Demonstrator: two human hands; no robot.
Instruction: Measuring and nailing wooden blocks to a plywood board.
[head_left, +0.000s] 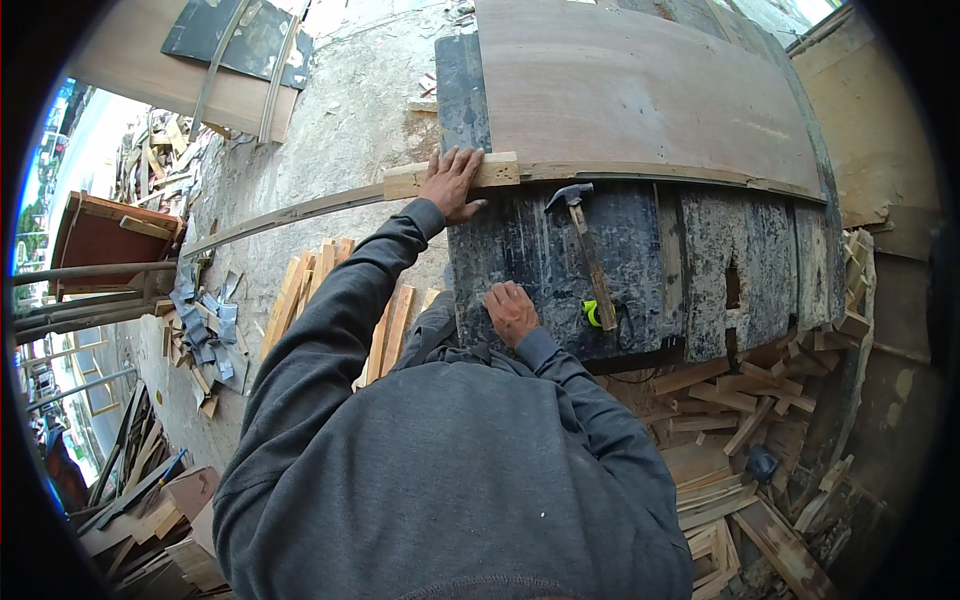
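Note:
My left hand (452, 185) grips a short pale wooden block (405, 182), fingers over its top and thumb at its lower side. The block lies across a long narrow wooden strip (640, 171) at the edge of a plywood sheet (640, 90). My right hand (510, 312) rests lower on the dark, scuffed work surface (610, 260) with fingers curled; whatever it may hold is hidden. To its right lie a claw hammer (590, 240) with a wooden handle and a yellow-green tape measure (592, 312).
Loose wooden battens (290, 300) stand left of me, beside grey scraps (210, 310). Offcut piles (735, 400) fill the lower right. A board with dark sheeting (185, 70) lies at the upper left, and brown panels (865, 120) line the right.

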